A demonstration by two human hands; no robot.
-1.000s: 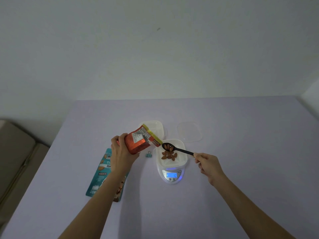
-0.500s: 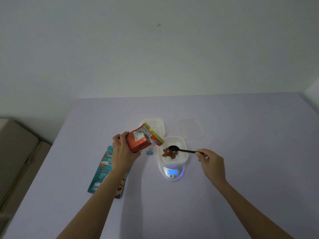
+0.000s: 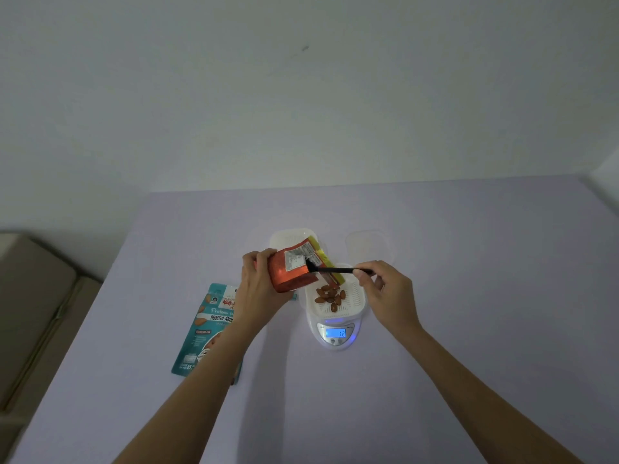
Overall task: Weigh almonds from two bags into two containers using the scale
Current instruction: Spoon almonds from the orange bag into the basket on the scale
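My left hand [image 3: 259, 286] grips an orange almond bag [image 3: 292, 270], tilted with its yellow-edged mouth over the scale. My right hand [image 3: 385, 289] pinches a black spoon [image 3: 331, 270] by its handle; the spoon's bowl reaches into the bag's mouth. Below the bag a white container [image 3: 351, 298] holding several almonds [image 3: 330, 296] sits on the white scale [image 3: 335, 333], whose blue display is lit. A teal almond bag [image 3: 204, 329] lies flat on the table to the left, partly under my left forearm.
A second white container [image 3: 284, 237] stands behind the orange bag. A clear lid [image 3: 368, 246] lies at the back right of the scale. The lilac table [image 3: 469, 296] meets a pale wall at the back. A beige sofa [image 3: 30, 313] stands left of the table.
The spoon has tipped its almonds into the container on the scale, then moved up and left into the orange bag's mouth. The bag has shifted right, over the scale.
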